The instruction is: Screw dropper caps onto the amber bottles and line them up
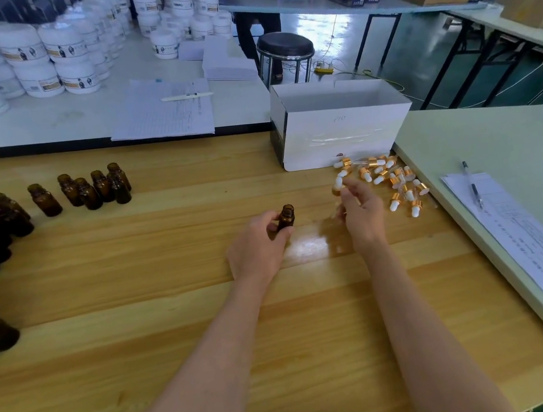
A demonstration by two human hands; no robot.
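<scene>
Left grip (258, 245) curled round the uncapped amber bottle (286, 217) at the centre of the surface (168, 271), right grip (362, 214) pinching a dropper cap (339, 185) at its 2 o'clock: hold your bottle upright and seat the cap squarely before you twist.

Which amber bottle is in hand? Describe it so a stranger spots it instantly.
Start at the middle of the wooden table, between the bottle cluster on the left and the dropper caps on the right. The amber bottle there is alone, upright, gripped by the left hand.
</scene>
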